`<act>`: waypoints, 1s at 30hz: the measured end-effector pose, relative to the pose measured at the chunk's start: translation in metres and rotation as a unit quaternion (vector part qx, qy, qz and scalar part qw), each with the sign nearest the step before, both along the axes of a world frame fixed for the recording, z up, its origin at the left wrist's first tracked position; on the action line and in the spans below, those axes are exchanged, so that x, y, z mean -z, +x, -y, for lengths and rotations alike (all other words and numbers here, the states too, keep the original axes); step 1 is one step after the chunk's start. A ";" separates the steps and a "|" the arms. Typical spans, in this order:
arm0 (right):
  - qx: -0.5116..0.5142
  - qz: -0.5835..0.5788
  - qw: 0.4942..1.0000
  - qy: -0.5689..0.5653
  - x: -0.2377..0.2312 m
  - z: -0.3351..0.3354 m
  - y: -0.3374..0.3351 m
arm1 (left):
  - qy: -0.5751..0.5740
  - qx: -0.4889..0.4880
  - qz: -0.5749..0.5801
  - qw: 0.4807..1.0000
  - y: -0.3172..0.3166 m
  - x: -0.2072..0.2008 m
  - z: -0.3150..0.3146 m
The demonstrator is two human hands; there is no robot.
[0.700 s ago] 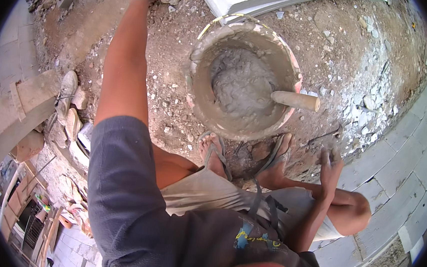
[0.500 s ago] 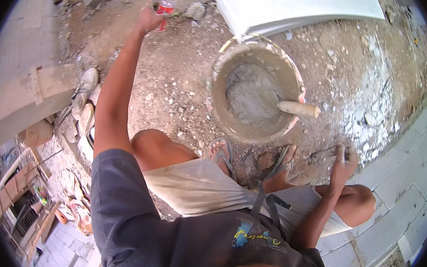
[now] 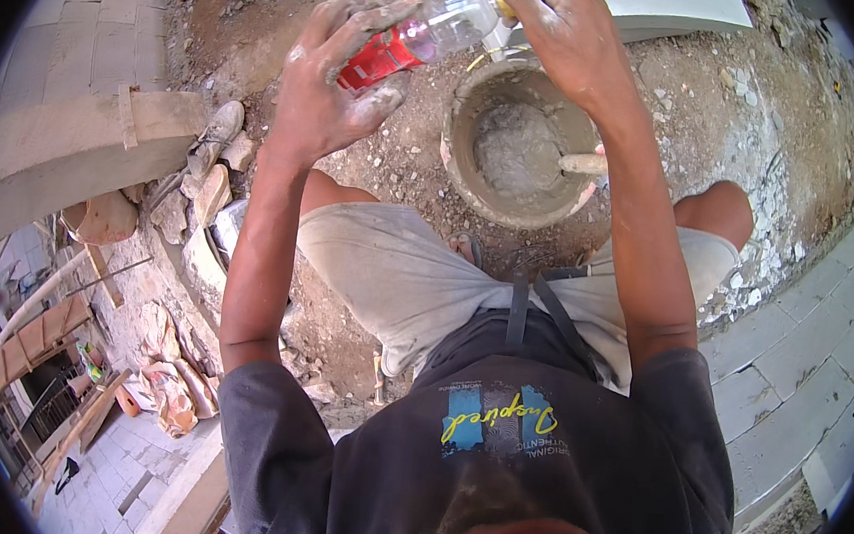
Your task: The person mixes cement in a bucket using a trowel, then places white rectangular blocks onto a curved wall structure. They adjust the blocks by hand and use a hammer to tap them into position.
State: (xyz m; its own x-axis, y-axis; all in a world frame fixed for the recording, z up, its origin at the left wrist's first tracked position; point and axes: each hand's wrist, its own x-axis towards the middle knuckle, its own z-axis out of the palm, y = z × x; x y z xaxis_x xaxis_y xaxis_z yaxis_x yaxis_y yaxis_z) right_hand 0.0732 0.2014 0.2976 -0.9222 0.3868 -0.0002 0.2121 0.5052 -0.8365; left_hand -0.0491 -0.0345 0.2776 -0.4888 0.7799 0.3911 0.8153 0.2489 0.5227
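Note:
My left hand (image 3: pixel 336 79) grips the body of a clear plastic bottle (image 3: pixel 420 38) with a red label, held tilted in front of me. My right hand (image 3: pixel 556 31) is closed over the bottle's neck and cap end. Below the hands stands a round bucket (image 3: pixel 461 159) holding grey wet mortar. A tool with a pale wooden handle (image 3: pixel 584 164) rests inside it against the right rim. My knees in light shorts flank the bucket.
Rubble-strewn dirt surrounds the bucket. A white slab (image 3: pixel 668 10) lies beyond it. Grey paving blocks (image 3: pixel 802 347) run along the right. A concrete ledge (image 3: pixel 65 153) and loose stones (image 3: pixel 207 189) sit at the left, with a drop to a lower level beyond.
My left hand has brought the bottle back from the far ground to in front of me. My right hand rose from beside my knee to the bottle's cap. My view shifted closer over the bucket.

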 end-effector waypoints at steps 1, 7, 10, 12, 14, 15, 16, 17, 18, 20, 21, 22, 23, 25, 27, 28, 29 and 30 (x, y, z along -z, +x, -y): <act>0.000 -0.008 0.999 -0.046 -0.003 -0.002 -0.001 | 0.008 -0.018 0.008 1.000 0.004 -0.003 0.002; -0.051 -0.033 0.998 0.000 0.025 0.003 0.026 | -0.033 0.008 0.018 0.999 0.024 0.017 0.020; -0.041 -0.027 0.999 -0.021 0.044 0.006 0.047 | -0.068 0.023 0.017 0.997 0.029 0.039 0.025; -0.036 -0.071 0.993 -0.084 0.052 0.005 0.057 | -0.063 0.023 0.142 0.988 0.033 0.050 0.021; -0.049 -0.120 0.989 -0.067 0.054 0.000 0.065 | -0.058 0.009 0.311 0.949 0.035 0.054 0.015; -0.053 -0.125 0.989 -0.048 0.054 -0.004 0.069 | -0.047 0.029 0.393 0.918 0.033 0.052 0.013; -0.080 -0.153 0.984 -0.049 0.054 -0.008 0.072 | -0.074 0.048 0.466 0.880 0.027 0.047 0.012; -0.108 -0.166 0.979 -0.040 0.054 -0.012 0.077 | -0.097 0.051 0.536 0.837 0.020 0.040 0.011; -0.130 -0.189 0.973 -0.035 0.054 -0.017 0.082 | -0.109 0.060 0.611 0.782 0.012 0.033 0.012; -0.132 -0.165 0.975 -0.066 0.056 -0.024 0.093 | -0.115 0.046 0.737 0.664 -0.004 0.020 0.011; -0.147 -0.162 0.973 -0.079 0.059 -0.028 0.099 | -0.145 0.063 0.755 0.637 -0.011 0.016 0.007; -0.099 -0.176 0.977 -0.068 0.062 -0.031 0.106 | -0.178 0.039 0.735 0.653 -0.015 0.013 0.002; -0.069 -0.191 0.978 -0.050 0.066 -0.038 0.113 | -0.204 0.022 0.714 0.669 -0.018 0.009 -0.003; 0.006 -0.226 0.973 0.043 0.075 -0.050 0.126 | -0.212 -0.033 0.640 0.738 -0.013 0.008 -0.018; 0.038 -0.194 0.978 -0.060 0.086 -0.060 0.142 | -0.391 0.076 0.398 0.826 -0.014 0.006 -0.052; 0.060 -0.175 0.976 -0.113 0.092 -0.065 0.149 | -0.477 0.136 0.255 0.830 -0.015 0.004 -0.069; 0.079 -0.126 0.985 -0.093 0.096 -0.068 0.158 | -0.456 0.090 0.234 0.854 0.002 0.007 -0.076; 0.063 -0.143 0.984 -0.081 0.101 -0.071 0.166 | -0.465 0.112 0.211 0.852 0.009 0.005 -0.088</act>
